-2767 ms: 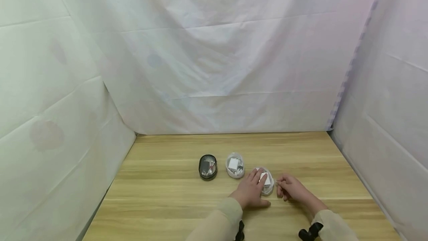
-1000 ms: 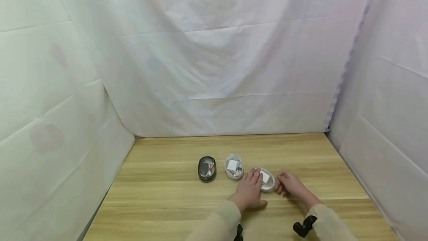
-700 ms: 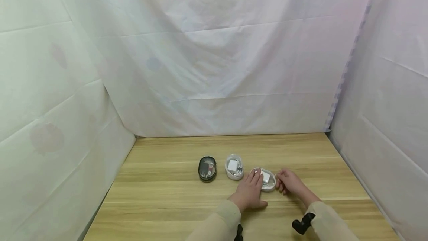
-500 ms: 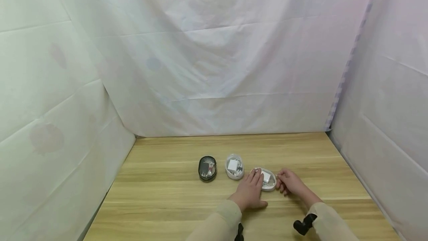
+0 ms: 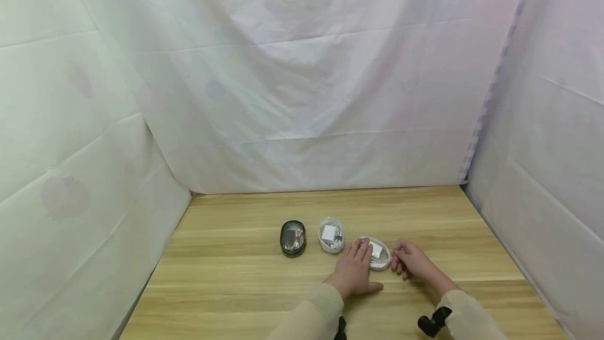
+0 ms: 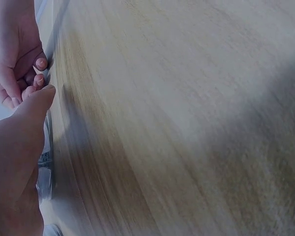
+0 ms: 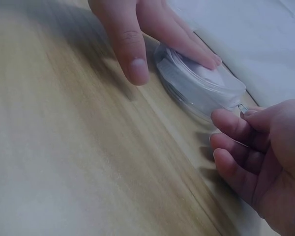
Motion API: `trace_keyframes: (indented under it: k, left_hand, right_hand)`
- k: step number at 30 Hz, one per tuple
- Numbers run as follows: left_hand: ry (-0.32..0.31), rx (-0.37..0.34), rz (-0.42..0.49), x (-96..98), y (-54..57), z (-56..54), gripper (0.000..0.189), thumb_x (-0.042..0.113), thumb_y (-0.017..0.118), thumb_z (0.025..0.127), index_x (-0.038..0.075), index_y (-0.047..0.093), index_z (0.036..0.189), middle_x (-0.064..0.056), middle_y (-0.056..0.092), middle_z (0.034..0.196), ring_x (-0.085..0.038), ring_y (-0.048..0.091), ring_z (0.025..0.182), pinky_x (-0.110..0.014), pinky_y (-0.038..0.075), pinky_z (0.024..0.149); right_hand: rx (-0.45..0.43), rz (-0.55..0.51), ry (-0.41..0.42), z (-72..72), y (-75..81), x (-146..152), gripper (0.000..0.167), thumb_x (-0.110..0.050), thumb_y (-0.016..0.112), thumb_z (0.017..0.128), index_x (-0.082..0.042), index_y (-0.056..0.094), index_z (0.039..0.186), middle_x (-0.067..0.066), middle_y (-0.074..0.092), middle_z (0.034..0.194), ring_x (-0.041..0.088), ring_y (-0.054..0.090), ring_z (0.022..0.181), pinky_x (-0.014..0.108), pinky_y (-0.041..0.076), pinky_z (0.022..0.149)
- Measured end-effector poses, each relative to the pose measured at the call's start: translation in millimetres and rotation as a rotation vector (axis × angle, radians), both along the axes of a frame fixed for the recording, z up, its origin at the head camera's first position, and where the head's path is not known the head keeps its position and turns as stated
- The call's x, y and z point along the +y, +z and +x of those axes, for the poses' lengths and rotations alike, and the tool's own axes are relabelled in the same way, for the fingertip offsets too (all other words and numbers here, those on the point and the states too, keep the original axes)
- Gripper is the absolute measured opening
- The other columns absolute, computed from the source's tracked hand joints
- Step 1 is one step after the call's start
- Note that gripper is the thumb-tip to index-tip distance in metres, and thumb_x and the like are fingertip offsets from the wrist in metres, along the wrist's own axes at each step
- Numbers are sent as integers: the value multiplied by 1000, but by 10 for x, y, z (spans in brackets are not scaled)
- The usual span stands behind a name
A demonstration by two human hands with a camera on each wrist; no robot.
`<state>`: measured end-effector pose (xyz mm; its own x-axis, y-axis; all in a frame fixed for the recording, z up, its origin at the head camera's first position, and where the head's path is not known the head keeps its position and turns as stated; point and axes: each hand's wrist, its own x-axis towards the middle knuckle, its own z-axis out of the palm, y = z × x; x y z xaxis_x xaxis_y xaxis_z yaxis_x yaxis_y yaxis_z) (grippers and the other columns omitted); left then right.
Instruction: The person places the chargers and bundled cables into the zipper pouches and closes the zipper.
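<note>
A clear oval zip case [image 5: 385, 261] with a white charger and coiled white cable lies on the table in the head view. My left hand [image 5: 352, 272] rests on its left part with straight fingers, covering that end. At the case's right end is my right hand [image 5: 414, 261], fingers curled. The right wrist view shows a small metal zipper pull [image 7: 243, 108] at the end of the case, pinched between thumb and forefinger. The left wrist view shows mostly table, with the case largely hidden behind the left hand.
Left of the hands stand a similar clear case [image 5: 331, 236] with white contents and a black-rimmed case [image 5: 293, 238] holding dark contents. All are on a wooden table [image 5: 226, 287], enclosed by white cloth [image 5: 302, 93] at the back and sides.
Since the oldest frame, the case under the left hand has turned, its long side now lying more left to right. Over the last second the hands have barely shifted, the right one slightly rightward.
</note>
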<state>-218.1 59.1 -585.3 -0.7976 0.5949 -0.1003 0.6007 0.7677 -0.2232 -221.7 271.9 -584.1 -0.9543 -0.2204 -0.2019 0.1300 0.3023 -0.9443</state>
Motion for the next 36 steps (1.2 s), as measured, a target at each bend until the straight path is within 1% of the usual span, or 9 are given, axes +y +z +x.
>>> trace_keyframes:
  k: [4,8,14,17,23,26,29,31,36]
  left_hand:
    - [10,-6,-11,2,32,22,103,85,32,81,17,21,157,-1,13,162,-20,14,147,-33,21,115]
    - [18,-9,-23,7,67,38,101,85,33,81,17,21,156,0,14,162,-20,16,147,-33,22,115]
    - [27,-49,-25,7,97,49,101,84,32,82,18,18,157,1,10,163,-19,13,147,-33,19,116]
    - [27,-63,-25,5,105,49,101,84,32,82,17,16,157,0,8,163,-19,12,147,-34,19,116]
    - [16,-44,-22,-5,103,39,101,84,33,82,18,18,157,1,12,163,-19,15,147,-32,21,116]
    - [17,-43,-24,-3,134,46,100,83,33,82,18,19,157,2,13,162,-18,16,146,-32,21,115]
    - [18,-46,-36,8,149,51,100,83,32,83,18,18,157,1,12,162,-18,15,146,-32,21,116]
    - [20,-39,-38,11,141,51,100,84,32,82,18,18,157,2,12,162,-18,16,146,-32,21,115]
    - [25,-14,-32,3,82,38,101,85,34,81,20,19,157,3,13,162,-17,17,146,-32,22,115]
  right_hand:
    - [-13,-11,-1,39,-5,19,16,-8,36,104,4,46,98,11,61,75,18,54,60,31,49,45]
    - [-19,-20,18,84,-6,37,16,-6,35,104,5,45,98,11,60,74,19,55,61,31,50,45]
    - [-22,-10,43,159,10,56,17,-7,36,104,7,45,101,10,60,74,18,55,61,30,50,45]
    - [-28,-21,51,196,24,52,17,-8,37,104,7,46,101,10,61,74,18,54,60,30,50,45]
    - [-10,-16,95,259,44,45,17,-9,39,104,7,45,100,10,60,71,15,53,56,28,49,43]
    - [-11,-3,118,285,41,43,18,-9,39,104,7,46,100,10,60,71,15,54,57,27,49,43]
    - [-26,-12,130,314,42,34,18,-9,40,103,7,48,100,10,61,72,15,54,58,26,49,44]
    - [-36,-21,136,330,48,23,18,-8,41,102,8,48,100,10,61,72,15,55,58,26,49,44]
    - [-31,-28,167,333,40,1,19,-9,41,103,8,48,100,9,62,72,14,55,59,25,48,44]
